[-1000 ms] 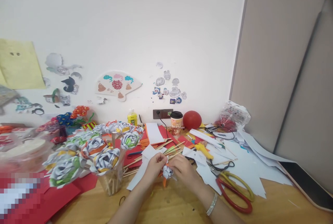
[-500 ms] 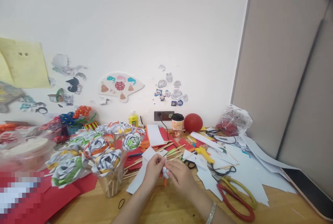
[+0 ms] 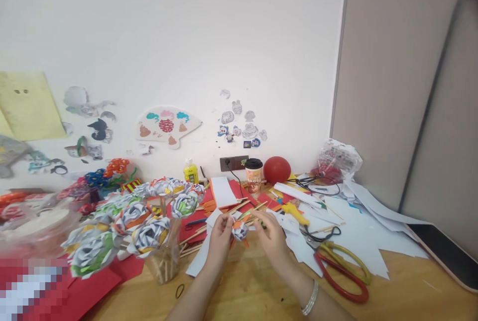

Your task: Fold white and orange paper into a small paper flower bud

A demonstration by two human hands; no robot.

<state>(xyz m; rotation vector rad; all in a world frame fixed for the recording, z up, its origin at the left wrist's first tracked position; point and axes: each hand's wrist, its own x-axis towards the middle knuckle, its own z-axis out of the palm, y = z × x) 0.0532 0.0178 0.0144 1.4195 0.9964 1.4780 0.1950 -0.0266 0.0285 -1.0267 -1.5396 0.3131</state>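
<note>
A small paper flower (image 3: 239,231), white in the middle with orange points around it, is held by my left hand (image 3: 220,235), whose thumb and fingers pinch its left side. Just right of the flower, my right hand (image 3: 272,236) has its thumb and fingers apart; whether a fingertip touches the flower's orange tip I cannot tell. Thin wooden sticks (image 3: 194,237) and white paper pieces lie behind my hands. To the left, a clear cup (image 3: 162,267) holds several finished white paper roses (image 3: 151,234) with green, orange and yellow edges.
Scissors (image 3: 345,273) with red and yellow handles lie at right, near a yellow-handled tool (image 3: 297,212) and white sheets (image 3: 358,241). A lidded paper cup (image 3: 254,176), red balloon (image 3: 277,169) and yellow bottle (image 3: 190,171) stand by the wall. Red paper (image 3: 93,286) lies front left.
My right hand has moved off the flower to the right and its fingers have spread. The flower's white middle and orange points now show more. The view has shifted slightly.
</note>
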